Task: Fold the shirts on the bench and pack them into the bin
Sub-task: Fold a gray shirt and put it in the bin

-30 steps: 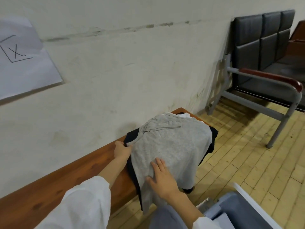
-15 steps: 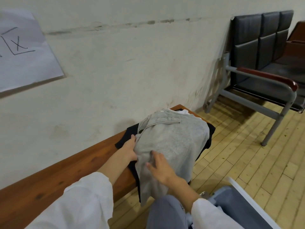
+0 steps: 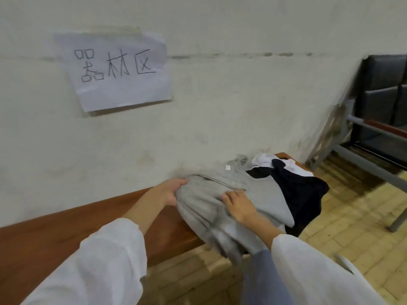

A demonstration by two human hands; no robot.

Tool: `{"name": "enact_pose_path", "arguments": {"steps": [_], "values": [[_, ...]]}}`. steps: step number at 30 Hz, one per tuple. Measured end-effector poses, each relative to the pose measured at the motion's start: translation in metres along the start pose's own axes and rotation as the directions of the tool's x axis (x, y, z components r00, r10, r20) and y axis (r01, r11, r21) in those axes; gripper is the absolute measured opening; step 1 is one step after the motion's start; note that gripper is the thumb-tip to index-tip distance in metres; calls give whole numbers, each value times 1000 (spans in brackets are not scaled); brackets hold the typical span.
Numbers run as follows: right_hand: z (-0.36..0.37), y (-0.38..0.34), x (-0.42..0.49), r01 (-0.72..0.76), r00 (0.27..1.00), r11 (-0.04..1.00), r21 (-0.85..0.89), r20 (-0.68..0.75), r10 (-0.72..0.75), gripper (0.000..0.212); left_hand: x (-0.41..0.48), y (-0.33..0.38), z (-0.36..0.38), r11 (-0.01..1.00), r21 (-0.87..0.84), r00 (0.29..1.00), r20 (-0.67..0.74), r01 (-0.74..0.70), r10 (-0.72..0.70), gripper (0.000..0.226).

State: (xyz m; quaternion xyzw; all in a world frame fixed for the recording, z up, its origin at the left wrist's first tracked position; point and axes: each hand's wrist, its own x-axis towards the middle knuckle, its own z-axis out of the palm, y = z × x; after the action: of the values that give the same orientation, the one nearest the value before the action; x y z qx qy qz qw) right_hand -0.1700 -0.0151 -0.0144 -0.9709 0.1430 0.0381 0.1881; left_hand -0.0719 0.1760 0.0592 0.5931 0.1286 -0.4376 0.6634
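Now: gray shirt lies bunched on the wooden counter near its right end, with the lower part hanging over the front edge. Left grip curls round the shirt's gathered left edge. Right grip rests on the shirt's middle; blur hides whether its fingers pinch cloth. Gray shirt overlaps a dark shirt. A white shirt shows behind, by the wall. Paper sign hangs on the wall above.

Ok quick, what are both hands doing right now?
Left hand: holding the grey shirt by its edge.
Right hand: lying on the grey shirt; gripping or not, cannot tell.
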Motion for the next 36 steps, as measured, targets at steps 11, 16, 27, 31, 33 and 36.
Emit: {"name": "enact_pose_path", "arguments": {"steps": [11,16,27,31,33,36], "values": [[126,-222,-15,239,939,970,-35,263,-222,45,-49,-29,-261,879,476,740,-585,-17,331,33],[140,-237,-24,209,972,975,-75,124,-199,57,-38,-90,-271,161,906,513,-360,391,779,51],[148,-165,11,214,948,967,-140,-207,-240,44,33,-92,-242,-35,999,537,23,11,843,38],[146,-166,32,265,949,931,-250,-104,-298,57,52,-60,-264,35,994,563,-87,103,822,58],[145,-166,43,318,941,916,-245,-31,-336,70,55,-45,-272,168,973,596,-229,157,770,62],[142,-167,56,325,943,914,-242,9,-333,76,60,-31,-276,326,915,557,-403,238,726,65]]}}
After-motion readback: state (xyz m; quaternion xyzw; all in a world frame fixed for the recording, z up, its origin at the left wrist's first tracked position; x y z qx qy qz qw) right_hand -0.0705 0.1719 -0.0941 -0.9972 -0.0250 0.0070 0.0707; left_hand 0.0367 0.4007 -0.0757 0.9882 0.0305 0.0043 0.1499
